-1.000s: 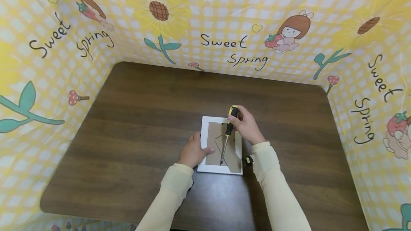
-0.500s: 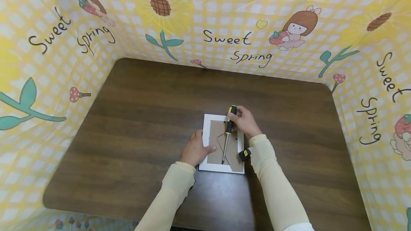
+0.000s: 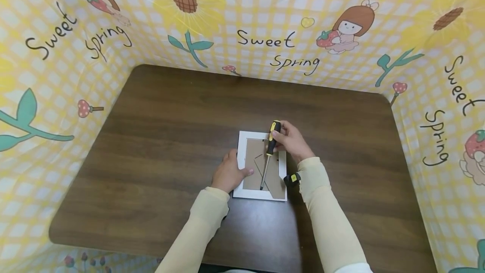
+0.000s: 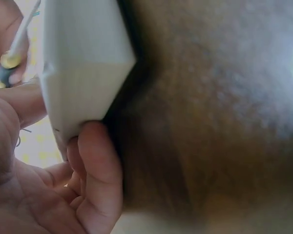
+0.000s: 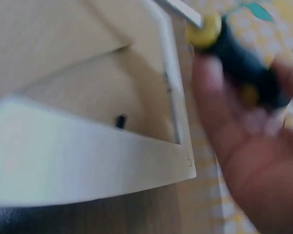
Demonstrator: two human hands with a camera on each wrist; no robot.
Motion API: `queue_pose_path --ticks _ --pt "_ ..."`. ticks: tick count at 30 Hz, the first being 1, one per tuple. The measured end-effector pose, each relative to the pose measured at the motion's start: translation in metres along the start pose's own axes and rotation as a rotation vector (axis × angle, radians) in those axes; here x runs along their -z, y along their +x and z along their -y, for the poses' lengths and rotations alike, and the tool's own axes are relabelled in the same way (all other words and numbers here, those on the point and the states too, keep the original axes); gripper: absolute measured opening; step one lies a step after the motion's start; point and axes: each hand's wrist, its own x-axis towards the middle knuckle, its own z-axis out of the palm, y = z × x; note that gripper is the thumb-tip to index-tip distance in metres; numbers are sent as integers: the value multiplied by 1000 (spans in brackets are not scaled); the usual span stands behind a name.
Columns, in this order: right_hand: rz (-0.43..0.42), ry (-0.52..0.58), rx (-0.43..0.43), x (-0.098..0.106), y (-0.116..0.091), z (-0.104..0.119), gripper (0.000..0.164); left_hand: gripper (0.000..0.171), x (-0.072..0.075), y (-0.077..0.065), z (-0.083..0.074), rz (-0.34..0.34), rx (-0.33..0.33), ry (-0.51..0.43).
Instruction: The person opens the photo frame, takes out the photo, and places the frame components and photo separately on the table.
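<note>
A white picture frame (image 3: 241, 144) lies back side up on the table, its brown backing board (image 3: 251, 148) showing. The left hand (image 3: 227, 174) grips its left side, thumb over the back and fingers curled against the outer edge, as the left wrist view shows on the frame's side (image 4: 88, 53). The right hand (image 3: 294, 143) holds a black-and-yellow screwdriver (image 3: 271, 140) by the handle. Its shaft slants down toward the person, with the tip at the backing's lower inner edge. A small black tab (image 5: 120, 122) sits at the inner rim in the right wrist view.
The dark wooden table (image 3: 170, 138) spreads around the frame on all sides. Yellow checked cloth (image 3: 265, 3) with printed flowers walls it in at the back and both sides. A small black-and-yellow device (image 3: 292, 179) sits at the right cuff.
The head view has shifted slightly. Both hands keep their holds, and the screwdriver tip stays at nearly the same spot on the frame's lower inner edge.
</note>
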Motion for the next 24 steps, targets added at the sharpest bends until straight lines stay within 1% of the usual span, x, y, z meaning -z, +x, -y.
queue_pose_path --ticks 3,8,10,12,14,15,17,20,24 --pt "51 59 35 4 -3 2 33 78 -1 1 0 -6 -10 17" --pt "78 34 66 3 -6 6 30 77 -1 0 -1 -1 -27 65" --pt "98 37 77 2 -6 8 33 76 -1 -1 -1 3 -43 83" --pt "75 14 62 -2 -4 8 35 76 -1 -2 -2 3 -58 97" --pt "44 -5 18 -6 -1 6 36 75 -1 -3 -1 0 -65 107" --pt "38 -5 -2 -7 0 4 37 75 -1 -4 -1 -1 -67 118" --pt "43 10 -10 -9 1 -1 39 75 -2 -4 -2 1 -71 137" --pt "118 73 55 -6 -4 -3 40 75 -4 -3 -2 3 -76 147" --pt "186 45 166 -7 -21 11 39 75 -5 -1 -2 5 -77 141"
